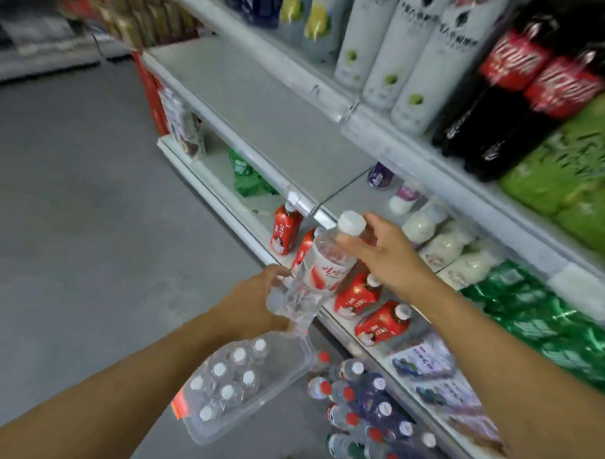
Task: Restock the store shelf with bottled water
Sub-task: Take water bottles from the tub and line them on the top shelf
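Gripping one water bottle, both hands hover between red pouches and plastic-wrapped pack.

I see two bare forearms reaching in from the bottom edge, with no sleeve in view on either. My left hand and right hand wear no gloves; blur hides whether any ring is there.
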`<state>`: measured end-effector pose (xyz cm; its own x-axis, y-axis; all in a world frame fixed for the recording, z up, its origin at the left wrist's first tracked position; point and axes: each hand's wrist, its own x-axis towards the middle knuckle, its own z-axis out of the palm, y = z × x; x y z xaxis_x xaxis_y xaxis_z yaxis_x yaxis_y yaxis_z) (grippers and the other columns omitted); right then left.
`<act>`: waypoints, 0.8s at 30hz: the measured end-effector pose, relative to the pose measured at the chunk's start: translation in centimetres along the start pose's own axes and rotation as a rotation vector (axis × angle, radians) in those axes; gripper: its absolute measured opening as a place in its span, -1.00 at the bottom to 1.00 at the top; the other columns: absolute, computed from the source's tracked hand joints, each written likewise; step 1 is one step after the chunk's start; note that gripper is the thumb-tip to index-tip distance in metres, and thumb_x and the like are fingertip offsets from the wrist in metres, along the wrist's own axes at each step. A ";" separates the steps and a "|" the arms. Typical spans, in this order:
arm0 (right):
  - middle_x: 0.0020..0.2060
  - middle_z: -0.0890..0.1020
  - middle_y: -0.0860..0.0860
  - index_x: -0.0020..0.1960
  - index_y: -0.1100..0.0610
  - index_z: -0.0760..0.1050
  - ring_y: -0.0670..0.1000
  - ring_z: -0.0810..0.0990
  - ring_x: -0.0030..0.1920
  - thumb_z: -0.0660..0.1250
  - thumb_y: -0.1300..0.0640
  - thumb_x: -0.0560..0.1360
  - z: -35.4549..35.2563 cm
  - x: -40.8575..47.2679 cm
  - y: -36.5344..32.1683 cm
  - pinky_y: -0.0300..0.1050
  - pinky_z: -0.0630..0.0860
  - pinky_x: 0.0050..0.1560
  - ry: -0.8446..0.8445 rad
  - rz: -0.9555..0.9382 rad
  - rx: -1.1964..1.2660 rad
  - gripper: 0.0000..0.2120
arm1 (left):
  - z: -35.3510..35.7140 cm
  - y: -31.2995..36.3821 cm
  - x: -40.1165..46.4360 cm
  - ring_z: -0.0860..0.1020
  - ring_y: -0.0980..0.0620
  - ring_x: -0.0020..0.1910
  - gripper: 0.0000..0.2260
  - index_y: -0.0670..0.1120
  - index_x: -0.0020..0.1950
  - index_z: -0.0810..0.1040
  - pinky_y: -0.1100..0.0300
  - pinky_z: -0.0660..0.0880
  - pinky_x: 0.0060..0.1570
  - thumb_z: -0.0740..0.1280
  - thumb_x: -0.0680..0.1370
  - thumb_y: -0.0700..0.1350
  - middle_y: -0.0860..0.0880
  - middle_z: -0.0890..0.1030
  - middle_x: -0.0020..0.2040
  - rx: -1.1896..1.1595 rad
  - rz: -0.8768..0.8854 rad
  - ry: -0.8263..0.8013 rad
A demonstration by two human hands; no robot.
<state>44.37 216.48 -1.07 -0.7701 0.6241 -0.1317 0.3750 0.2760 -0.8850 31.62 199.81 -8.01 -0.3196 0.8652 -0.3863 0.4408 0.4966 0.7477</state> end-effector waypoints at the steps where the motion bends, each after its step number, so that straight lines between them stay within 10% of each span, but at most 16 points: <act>1: -0.05 0.63 0.02 0.07 0.09 0.48 -0.05 0.56 -0.02 0.37 0.18 0.49 -1.0 -0.2 -2.2 -0.12 0.50 0.10 0.013 -0.016 0.007 -0.83 | -1.0 1.6 -0.6 0.44 0.02 0.23 -0.33 0.05 0.37 0.27 0.16 0.38 0.22 0.53 0.36 -0.10 0.02 0.45 0.27 -0.024 0.027 0.013; 11: 0.01 0.61 -0.09 0.18 0.09 0.44 -0.21 0.58 0.00 0.25 0.11 0.58 -9.4 -3.9 -19.8 -0.31 0.51 0.01 0.110 -0.144 -0.046 -0.81 | -7.8 16.3 -5.7 0.55 0.26 -0.08 -0.43 0.17 0.20 0.24 0.39 0.44 -0.20 0.52 0.37 -0.07 0.22 0.54 -0.05 -0.226 0.279 0.227; 19: -0.03 0.57 -0.14 0.19 0.07 0.39 -0.26 0.55 -0.06 0.21 0.06 0.59 -16.2 -10.1 -28.9 -0.43 0.47 -0.16 0.314 -0.240 -0.109 -0.81 | -11.5 26.7 -9.5 0.55 0.14 0.00 -0.50 0.20 0.16 0.29 0.09 0.50 0.04 0.50 0.38 -0.04 0.15 0.58 -0.01 -0.226 0.477 0.243; 24: 0.07 0.60 -0.05 0.17 0.03 0.39 -0.07 0.56 0.09 0.22 -0.04 0.57 -21.6 -14.9 -32.3 -0.03 0.51 0.14 0.481 -0.232 -0.175 -0.77 | -12.2 34.5 -11.0 0.55 0.12 0.02 -0.53 0.15 0.19 0.29 0.08 0.48 0.05 0.47 0.42 -0.08 0.17 0.57 -0.01 -0.185 0.626 0.169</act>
<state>54.89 214.06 39.17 -0.5361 0.7844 0.3119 0.3356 0.5370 -0.7739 40.13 206.63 28.60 -0.1840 0.9559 0.2289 0.4391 -0.1284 0.8892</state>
